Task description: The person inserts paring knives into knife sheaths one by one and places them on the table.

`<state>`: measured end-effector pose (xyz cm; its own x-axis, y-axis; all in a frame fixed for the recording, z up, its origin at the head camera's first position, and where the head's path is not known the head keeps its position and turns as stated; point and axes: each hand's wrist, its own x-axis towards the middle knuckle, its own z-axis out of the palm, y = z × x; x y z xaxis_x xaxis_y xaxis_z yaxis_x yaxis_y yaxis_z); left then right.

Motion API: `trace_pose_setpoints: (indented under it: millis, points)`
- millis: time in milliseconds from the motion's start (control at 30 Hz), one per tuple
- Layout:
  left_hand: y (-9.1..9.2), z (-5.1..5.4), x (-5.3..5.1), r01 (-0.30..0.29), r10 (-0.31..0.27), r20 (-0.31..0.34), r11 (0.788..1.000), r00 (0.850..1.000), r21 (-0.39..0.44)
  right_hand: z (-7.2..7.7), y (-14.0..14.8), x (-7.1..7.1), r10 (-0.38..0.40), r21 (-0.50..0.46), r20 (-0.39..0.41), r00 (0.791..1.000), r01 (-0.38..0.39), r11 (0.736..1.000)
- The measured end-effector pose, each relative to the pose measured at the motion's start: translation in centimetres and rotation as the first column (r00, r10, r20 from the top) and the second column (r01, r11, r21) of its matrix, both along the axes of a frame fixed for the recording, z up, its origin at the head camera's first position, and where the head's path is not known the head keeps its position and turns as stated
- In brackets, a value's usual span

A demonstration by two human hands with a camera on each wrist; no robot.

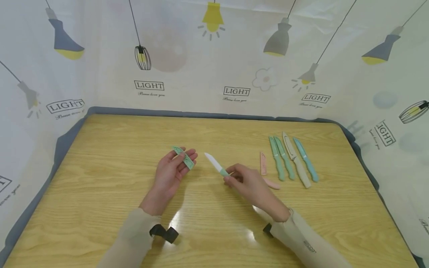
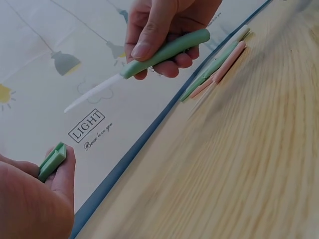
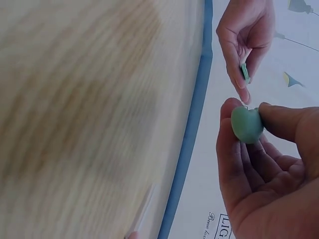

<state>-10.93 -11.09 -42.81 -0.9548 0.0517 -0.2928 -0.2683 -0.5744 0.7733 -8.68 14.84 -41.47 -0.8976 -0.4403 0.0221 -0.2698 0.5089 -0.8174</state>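
Observation:
My left hand [image 1: 164, 176] is palm up and pinches a green patterned blade sheath [image 1: 189, 162] between its thumb and fingers. In the left wrist view the sheath [image 2: 54, 162] shows an open slot at its end. To the right, my right hand [image 1: 251, 183] grips a small paring knife [image 1: 213, 163] by its green handle. Its bare white blade points up and left toward the sheath, with a gap between them. The butt of the green handle [image 3: 247, 125] faces the right wrist camera, which hides the blade.
Right of my right hand lie a pink sheath [image 1: 263, 163] and a pink knife handle [image 1: 272, 184], partly hidden by the hand. Beyond them are two green knives [image 1: 277, 160], a cream knife [image 1: 299, 167] and a blue knife [image 1: 307, 162]. A printed curtain [image 1: 201, 74] borders the wooden table [image 1: 100, 156].

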Motion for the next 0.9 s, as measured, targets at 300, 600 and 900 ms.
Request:
trace_pose_setpoints:
  millis: [300, 600, 900]
  points:
    - [1.3, 0.0, 0.1, -0.013, 0.013, 0.019, 1.000, 1.000, -0.005, -0.3, 1.0, 1.3, 0.011, 0.012, 0.022, 1.000, -0.011, 1.000]
    - [2.6, -0.3, 0.3, 0.011, -0.011, -0.014, 1.000, 1.000, -0.019, -0.8, 1.2, 2.0, 0.026, 0.028, 0.024, 0.999, -0.027, 0.999]
    - [3.3, -0.8, 0.5, 0.034, -0.037, -0.056, 0.998, 0.998, -0.062, -1.1, 1.3, 2.3, 0.016, 0.007, 0.052, 0.999, -0.017, 1.000]
